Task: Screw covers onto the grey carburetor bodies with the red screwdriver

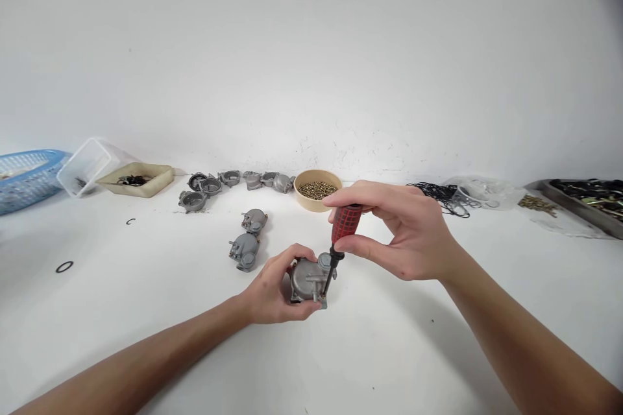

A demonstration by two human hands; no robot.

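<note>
My left hand [280, 288] is closed around a grey metal carburetor float bowl [305, 280], thumb on the near side and fingers on the far side. In my right hand [399, 227] is a screwdriver [346, 224] with a red and black handle, gripped between thumb and fingers. Its dark shaft slants down, and the tip meets the near right edge of the float bowl, by a small brass-coloured screw. Two similar grey metal parts, one nearer [244, 250] and one farther [254, 220], lie just left of my hands.
A round tan tub [318, 206] of brass screws stands behind. More grey castings [211, 185] line the wall. On the left are a beige tray [158, 185], a clear box [87, 165] and a blue basket [34, 181]; on the right, black rings [440, 194] and a metal tray [579, 211].
</note>
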